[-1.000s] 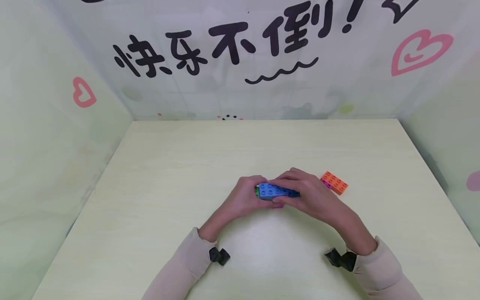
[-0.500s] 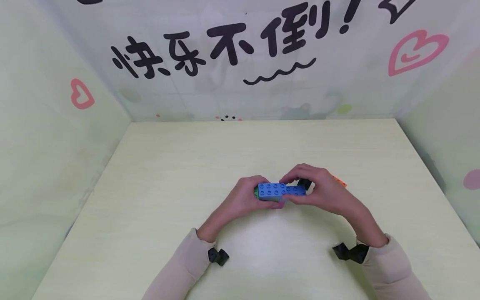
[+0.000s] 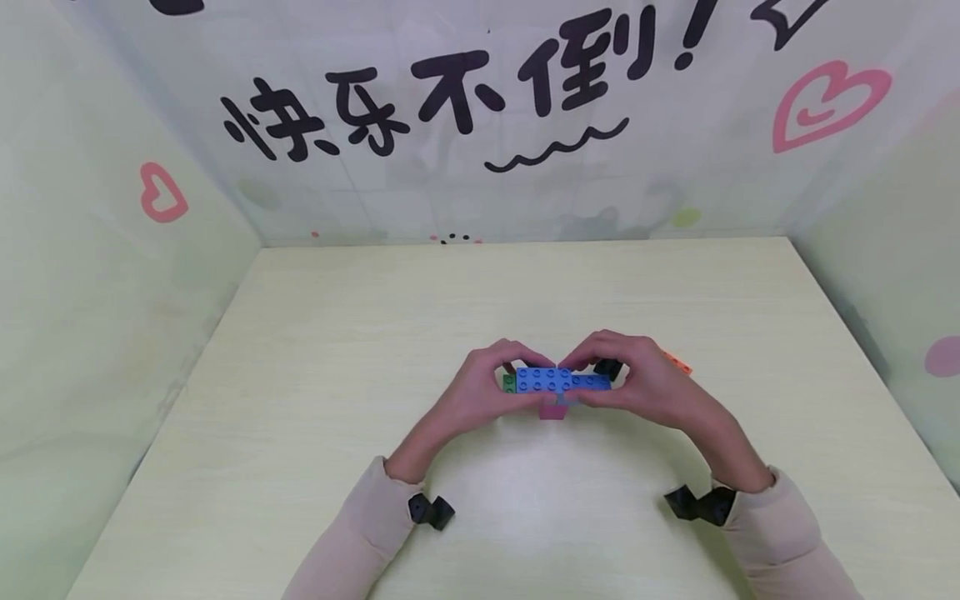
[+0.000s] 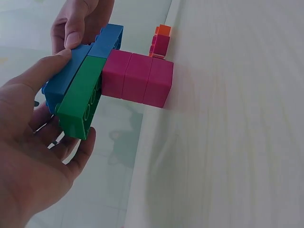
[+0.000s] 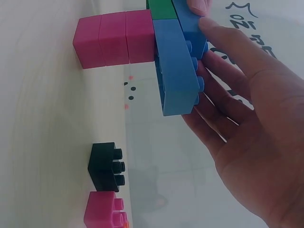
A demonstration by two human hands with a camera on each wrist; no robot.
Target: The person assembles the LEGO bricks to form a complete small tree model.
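Three stacked pink bricks form a column standing on the table. Across its top lie a green brick on the left and a blue brick on the right, side by side. Another blue brick sits over both, its studs up. My left hand pinches this upper brick between thumb at the near side and fingers at the far side. From the right, my right hand pinches the same brick near its right end, the two hands' fingertips almost meeting. Its far fingers are partly hidden behind the bricks.
Beyond the right hand, a black brick stands on the table. Near it are a loose pink brick and an orange brick, mostly covered by the right hand in the head view. Printed fabric walls enclose the table.
My right hand has shifted right, uncovering the lower blue brick and the upper brick's studs. My left hand has changed its hold, its fingertips now farther along the upper brick, showing more green.
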